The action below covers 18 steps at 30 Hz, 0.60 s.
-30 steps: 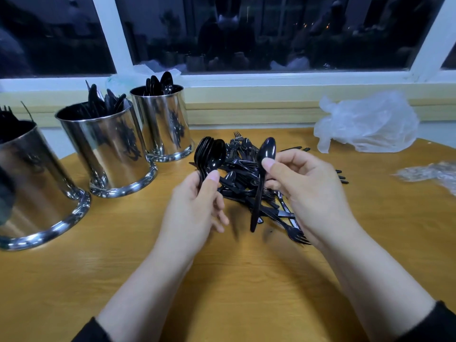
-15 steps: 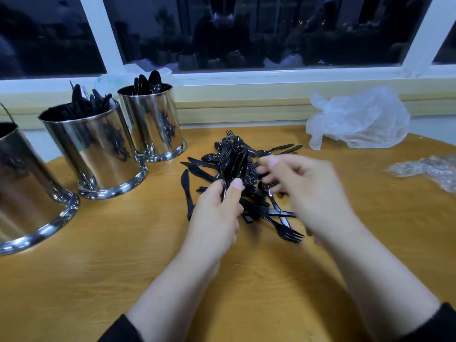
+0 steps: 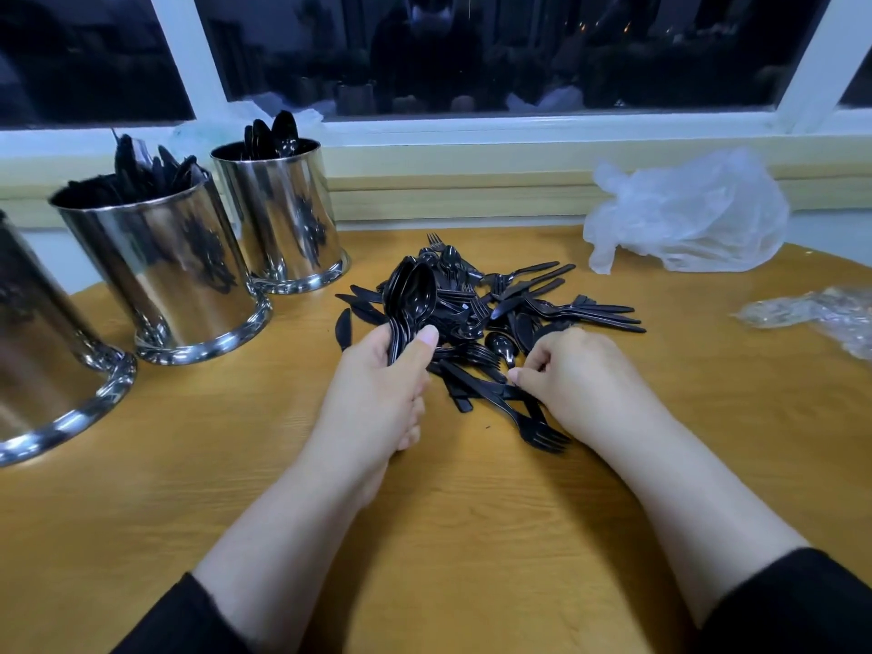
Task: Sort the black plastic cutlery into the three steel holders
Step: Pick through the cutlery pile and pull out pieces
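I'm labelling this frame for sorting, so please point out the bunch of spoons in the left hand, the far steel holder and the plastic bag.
bunch of spoons (image 3: 417, 295), head view, front spoon's bowl.
far steel holder (image 3: 283, 214), head view, its wall.
plastic bag (image 3: 689, 214), head view, its crumpled middle.

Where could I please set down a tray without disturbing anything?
Bare table lies between the forearms, and near the holders. Also right of the pile, before the bag and wrapper. It is crowded around both hands.

Holders (image 3: 179, 271): polished steel, mirror finish. Cutlery (image 3: 495, 299): glossy black plastic. Worktop (image 3: 448, 535): matt wood grain. Bag (image 3: 684, 214): thin translucent plastic, crinkled.
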Tool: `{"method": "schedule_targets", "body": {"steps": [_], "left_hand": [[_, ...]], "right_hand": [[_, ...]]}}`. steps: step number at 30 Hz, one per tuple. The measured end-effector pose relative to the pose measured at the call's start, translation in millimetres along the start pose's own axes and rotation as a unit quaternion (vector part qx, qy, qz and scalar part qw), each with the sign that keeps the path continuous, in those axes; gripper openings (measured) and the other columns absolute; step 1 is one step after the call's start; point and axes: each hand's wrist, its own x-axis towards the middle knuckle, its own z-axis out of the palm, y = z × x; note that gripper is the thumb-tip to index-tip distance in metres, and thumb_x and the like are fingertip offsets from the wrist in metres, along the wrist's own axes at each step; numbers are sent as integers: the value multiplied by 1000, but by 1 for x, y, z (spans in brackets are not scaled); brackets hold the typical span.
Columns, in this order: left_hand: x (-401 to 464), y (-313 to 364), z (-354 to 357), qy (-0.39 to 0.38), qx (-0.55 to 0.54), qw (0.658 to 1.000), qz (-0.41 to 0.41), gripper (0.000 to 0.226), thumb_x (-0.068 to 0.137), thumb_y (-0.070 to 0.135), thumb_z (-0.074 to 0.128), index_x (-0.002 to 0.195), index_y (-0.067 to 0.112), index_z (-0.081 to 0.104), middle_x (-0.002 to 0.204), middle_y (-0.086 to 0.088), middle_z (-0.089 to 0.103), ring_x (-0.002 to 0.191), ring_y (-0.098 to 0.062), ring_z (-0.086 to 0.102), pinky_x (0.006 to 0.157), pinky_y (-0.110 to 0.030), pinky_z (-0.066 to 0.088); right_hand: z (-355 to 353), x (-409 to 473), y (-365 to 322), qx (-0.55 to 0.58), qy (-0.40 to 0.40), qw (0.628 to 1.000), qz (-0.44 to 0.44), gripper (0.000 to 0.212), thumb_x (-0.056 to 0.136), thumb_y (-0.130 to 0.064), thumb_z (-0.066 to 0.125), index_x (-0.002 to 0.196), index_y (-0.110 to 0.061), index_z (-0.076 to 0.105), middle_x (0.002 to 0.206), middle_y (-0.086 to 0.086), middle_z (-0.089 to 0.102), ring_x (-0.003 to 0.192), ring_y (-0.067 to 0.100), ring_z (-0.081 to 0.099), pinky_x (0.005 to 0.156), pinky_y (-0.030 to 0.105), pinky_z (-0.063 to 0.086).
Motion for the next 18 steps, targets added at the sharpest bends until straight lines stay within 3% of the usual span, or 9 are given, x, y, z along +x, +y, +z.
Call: {"method": "schedule_targets", "body": {"steps": [6, 18], "left_hand": [[2, -5, -2, -2, 3, 1000, -3, 32, 101, 43, 60, 86, 18, 46, 66, 2, 41, 51, -13, 32, 41, -25, 26], [2, -7, -4, -12, -14, 1000, -10, 29, 100, 42, 61, 88, 18, 49, 66, 3, 43, 50, -11, 32, 40, -24, 27]], "right_hand": [[1, 3, -10, -31, -8, 999, 26, 28, 93, -43, 66, 75, -22, 69, 72, -6, 67, 87, 22, 61, 93, 44, 46], [-2, -2, -14, -28, 27, 999, 18, 19, 91, -29, 62, 75, -18, 64, 68, -2, 65, 71, 21, 61, 84, 41, 52]]}}
